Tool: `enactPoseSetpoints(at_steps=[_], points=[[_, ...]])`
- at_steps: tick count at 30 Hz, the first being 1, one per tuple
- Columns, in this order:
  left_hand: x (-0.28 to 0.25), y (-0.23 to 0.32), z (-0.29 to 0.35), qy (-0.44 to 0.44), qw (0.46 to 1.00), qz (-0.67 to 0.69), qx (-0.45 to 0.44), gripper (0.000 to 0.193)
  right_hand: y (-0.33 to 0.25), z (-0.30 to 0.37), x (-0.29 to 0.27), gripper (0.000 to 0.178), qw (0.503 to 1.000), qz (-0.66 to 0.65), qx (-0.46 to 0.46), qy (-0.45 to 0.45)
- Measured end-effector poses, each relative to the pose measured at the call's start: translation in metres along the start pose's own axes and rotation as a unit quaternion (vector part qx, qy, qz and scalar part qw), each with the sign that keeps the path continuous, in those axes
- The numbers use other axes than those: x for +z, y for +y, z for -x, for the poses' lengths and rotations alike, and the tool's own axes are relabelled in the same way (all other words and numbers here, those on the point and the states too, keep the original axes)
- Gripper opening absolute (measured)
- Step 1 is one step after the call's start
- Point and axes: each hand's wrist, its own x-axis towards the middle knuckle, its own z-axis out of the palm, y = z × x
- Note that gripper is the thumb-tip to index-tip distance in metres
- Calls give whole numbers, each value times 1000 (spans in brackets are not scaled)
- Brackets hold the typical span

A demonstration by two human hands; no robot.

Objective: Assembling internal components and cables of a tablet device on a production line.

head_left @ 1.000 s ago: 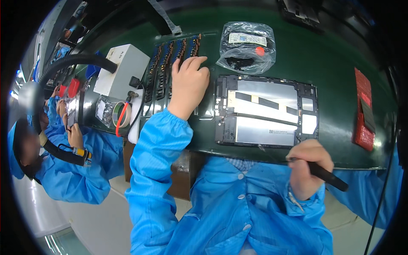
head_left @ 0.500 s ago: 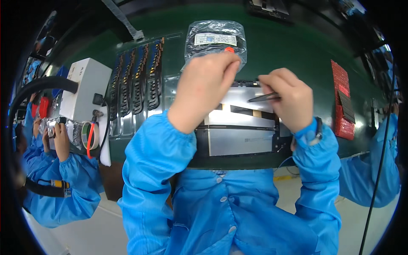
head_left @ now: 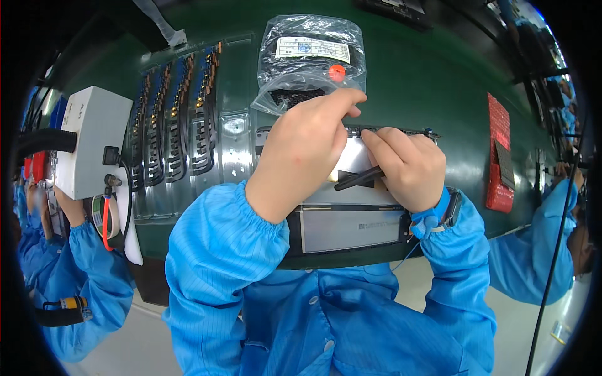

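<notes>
The flat, black-framed tablet-like assembly with bare silver metal panels (head_left: 351, 230) lay just on the near side of the clear crinkled plastic bag with a white label and an orange-red dot (head_left: 311, 66). The bare left hand (head_left: 306, 145) arched over the assembly on the side toward the bag, one finger stretched near the bag's mouth; whether it pinched anything could not be told, since its own back hid the other fingertips. The bare right hand (head_left: 406, 168), below the bag and to its right, had its fingers closed around a slim black tapered tool (head_left: 359, 178), with its leading fingertips at the frame edge nearest the bag.

Good work there probably called for light fingertip pressure on the frame rather than on the silver panels, and for carrying the tool clear of their surface. The blue wrist strap (head_left: 433, 216), farther below the bag on the right, seemed worth holding away from the frame so that it would not snag.

The assembly's long axis ran roughly left to right, crosswise below the bag, with one long edge facing the bag and the silver panels facing up. Which short end was its top could not be told.
</notes>
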Motion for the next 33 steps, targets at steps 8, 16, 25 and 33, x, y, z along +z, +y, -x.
enactPoseSetpoints(at_steps=[8,16,25,33], points=[[2,-2,3,-14,999,-34,37,35,-6,-2,-1,21,999,39,-6,-31],[-2,11,12,-73,960,-234,132,34,28,6,-30,11,970,-193,141,45],[-4,25,12,-134,945,-281,104,48,58,57,-29,20,923,-229,306,-45],[-13,22,13,-179,940,-266,118,39,44,59,-25,17,801,-450,394,25]])
